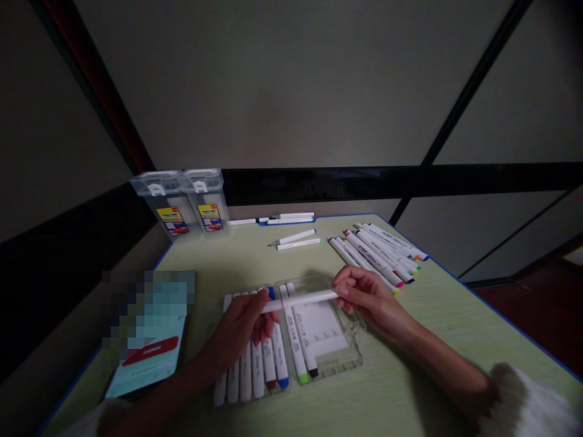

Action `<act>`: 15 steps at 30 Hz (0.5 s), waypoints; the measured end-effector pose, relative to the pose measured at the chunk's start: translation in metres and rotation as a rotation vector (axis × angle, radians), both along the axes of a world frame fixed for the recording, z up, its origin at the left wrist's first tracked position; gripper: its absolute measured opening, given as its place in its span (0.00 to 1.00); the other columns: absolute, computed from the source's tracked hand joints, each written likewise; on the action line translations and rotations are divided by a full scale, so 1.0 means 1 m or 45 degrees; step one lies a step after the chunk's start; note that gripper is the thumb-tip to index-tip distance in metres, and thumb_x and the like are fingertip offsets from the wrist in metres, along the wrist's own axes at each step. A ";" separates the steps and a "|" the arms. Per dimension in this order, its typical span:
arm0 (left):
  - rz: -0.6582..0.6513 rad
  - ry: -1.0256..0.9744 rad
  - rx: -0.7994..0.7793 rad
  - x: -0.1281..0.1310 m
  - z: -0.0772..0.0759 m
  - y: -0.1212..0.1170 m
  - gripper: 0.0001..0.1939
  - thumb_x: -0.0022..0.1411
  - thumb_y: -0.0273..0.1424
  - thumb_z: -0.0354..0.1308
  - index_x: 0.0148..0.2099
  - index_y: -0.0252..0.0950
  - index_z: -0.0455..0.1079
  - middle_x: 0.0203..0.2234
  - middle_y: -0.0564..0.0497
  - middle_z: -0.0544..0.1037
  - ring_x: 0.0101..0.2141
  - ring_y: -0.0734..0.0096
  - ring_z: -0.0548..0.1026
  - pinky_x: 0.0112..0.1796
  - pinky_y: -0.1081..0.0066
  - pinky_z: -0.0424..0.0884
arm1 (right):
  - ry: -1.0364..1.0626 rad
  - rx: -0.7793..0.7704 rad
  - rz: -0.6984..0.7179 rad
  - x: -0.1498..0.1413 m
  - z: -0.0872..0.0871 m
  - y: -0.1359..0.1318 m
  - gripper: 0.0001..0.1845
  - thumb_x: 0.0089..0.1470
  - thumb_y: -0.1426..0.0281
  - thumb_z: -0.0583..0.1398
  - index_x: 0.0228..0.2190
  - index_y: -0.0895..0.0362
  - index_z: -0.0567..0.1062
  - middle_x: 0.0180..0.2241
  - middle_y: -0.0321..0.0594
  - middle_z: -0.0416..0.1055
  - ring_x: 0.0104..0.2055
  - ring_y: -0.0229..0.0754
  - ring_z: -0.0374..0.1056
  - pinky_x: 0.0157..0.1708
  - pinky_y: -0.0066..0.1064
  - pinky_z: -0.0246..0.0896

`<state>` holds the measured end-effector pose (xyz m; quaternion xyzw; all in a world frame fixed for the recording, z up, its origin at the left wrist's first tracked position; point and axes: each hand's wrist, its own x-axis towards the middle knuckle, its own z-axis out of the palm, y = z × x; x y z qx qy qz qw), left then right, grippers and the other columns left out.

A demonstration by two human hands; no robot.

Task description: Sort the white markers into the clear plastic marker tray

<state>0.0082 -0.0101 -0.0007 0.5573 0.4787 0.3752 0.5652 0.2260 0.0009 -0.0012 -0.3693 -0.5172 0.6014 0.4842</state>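
Note:
A white marker (310,298) with a thin pink ring lies level between my two hands. My left hand (246,318) pinches its left end, while the fingertips of my right hand (367,297) close on its right end. Beneath them an open transparent plastic case (354,363) rests on the table. Its left half holds a row of several white markers (257,367), partly covered by my left hand. In the right half lie a green-ended marker (296,349) and a black-ended marker (306,346), beside a white paper insert (325,328).
A phone (152,340) with a lit screen lies at the left. Two transparent lidded boxes (169,209) stand at the back left. Loose markers (298,244) lie at the back middle, and several more (378,255) spread at the right edge. A wall (291,85) rises behind the table.

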 end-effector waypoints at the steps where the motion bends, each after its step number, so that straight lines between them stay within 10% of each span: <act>1: 0.004 0.005 -0.007 0.000 0.000 0.000 0.23 0.52 0.46 0.46 0.19 0.32 0.64 0.08 0.57 0.62 0.11 0.81 0.59 0.15 0.78 0.55 | -0.009 0.011 0.004 0.000 0.000 0.000 0.09 0.42 0.67 0.63 0.22 0.60 0.69 0.16 0.32 0.66 0.16 0.28 0.55 0.16 0.21 0.47; 15: -0.020 -0.050 0.100 0.000 0.000 0.002 0.08 0.52 0.33 0.52 0.34 0.34 0.62 0.16 0.60 0.66 0.14 0.83 0.59 0.14 0.82 0.54 | -0.131 -0.044 -0.188 -0.004 -0.003 0.003 0.14 0.47 0.63 0.58 0.18 0.59 0.65 0.10 0.29 0.61 0.12 0.27 0.50 0.12 0.21 0.43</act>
